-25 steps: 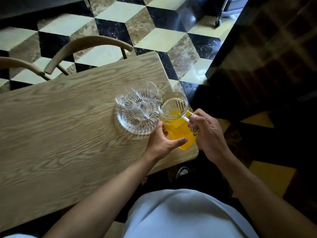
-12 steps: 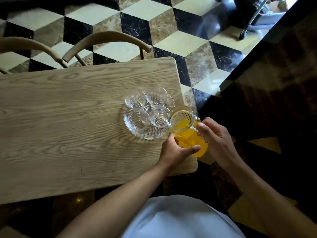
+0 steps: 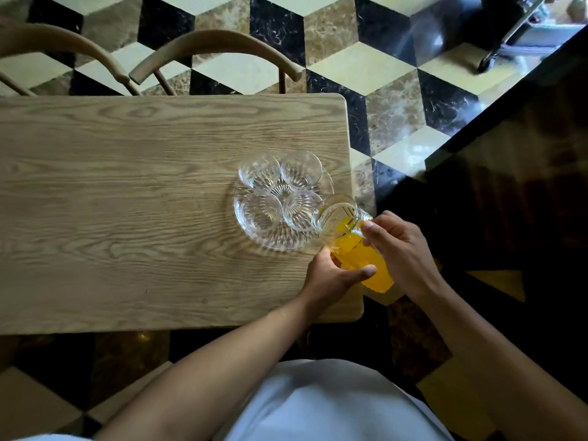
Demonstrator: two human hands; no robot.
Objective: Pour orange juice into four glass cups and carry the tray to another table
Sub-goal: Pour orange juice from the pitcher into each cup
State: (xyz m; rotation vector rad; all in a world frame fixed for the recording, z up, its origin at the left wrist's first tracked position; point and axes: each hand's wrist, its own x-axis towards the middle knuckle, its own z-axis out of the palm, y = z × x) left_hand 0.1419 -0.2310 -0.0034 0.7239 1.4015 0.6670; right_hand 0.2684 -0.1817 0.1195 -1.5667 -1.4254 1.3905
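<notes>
- Head view, setting: wooden table [image 3: 127, 202] over a floor [image 3: 359, 68] tiled in a black, tan and cream cube pattern; two curved chair backs [image 3: 216, 46] along the far edge; dark surface [image 3: 525, 173] to the right.
- Tray [image 3: 254, 232]: clear ribbed glass, near the table's right end, carrying four glass cups [image 3: 259, 171] packed close together, all apparently empty.
- Jug [image 3: 353, 246]: tilted, mouth over the rim of the near-right cup [image 3: 300, 210], orange juice [image 3: 362, 259] pooled toward the spout; no stream visible yet.
- Right hand [image 3: 402, 249]: wrapped around the handle side of the jug.
- Left hand [image 3: 334, 272]: cupped under and against the jug's body, thumb across the glass.
- Risk, judged: spill onto tray or table if tipped too fast, given a full jug and a narrow cup.
- Risk, judged: knock between jug lip and cup rim, toppling crowded neighbours.
- Risk, judged: jug body past the table's edge, so any slip likely to reach the floor.
</notes>
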